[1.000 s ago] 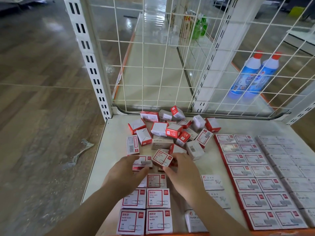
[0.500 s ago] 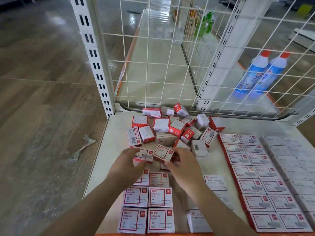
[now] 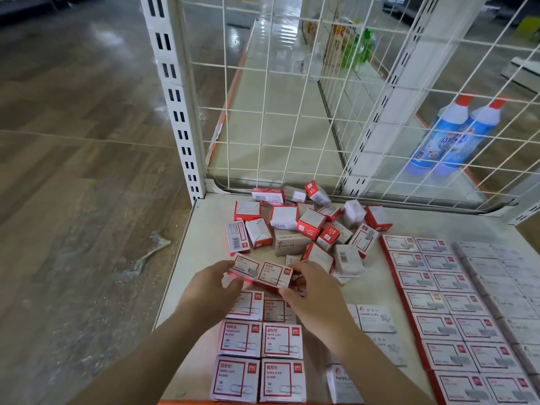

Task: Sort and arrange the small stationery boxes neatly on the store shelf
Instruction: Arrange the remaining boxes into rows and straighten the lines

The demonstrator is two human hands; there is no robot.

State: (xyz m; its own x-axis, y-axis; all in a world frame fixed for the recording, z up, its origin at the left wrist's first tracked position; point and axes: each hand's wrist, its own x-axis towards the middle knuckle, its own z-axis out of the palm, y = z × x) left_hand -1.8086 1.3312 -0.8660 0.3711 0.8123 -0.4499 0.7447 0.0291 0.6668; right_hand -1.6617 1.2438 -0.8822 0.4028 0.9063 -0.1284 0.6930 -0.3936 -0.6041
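My left hand [image 3: 213, 290] grips a red-and-white paper clip box [image 3: 244, 266] and my right hand [image 3: 314, 293] grips a second one [image 3: 276, 273]. The two boxes are held side by side, touching, just above the far end of two neat columns of the same boxes [image 3: 260, 358] near the shelf's front edge. Behind my hands lies a loose pile of small red-and-white boxes [image 3: 306, 226] with a tan staples box [image 3: 289, 244] in it.
Rows of flat red-edged boxes [image 3: 438, 311] and grey boxes [image 3: 502, 276] fill the right of the white shelf [image 3: 201, 258]. White paper clip boxes [image 3: 375, 318] lie right of my right arm. A wire grid back [image 3: 292, 112] and two blue bottles [image 3: 455, 135] stand behind.
My hands have drawn the two boxes together, lifted a little toward me. The right-hand box now sits flush beside the left one. The view has tilted down slightly.
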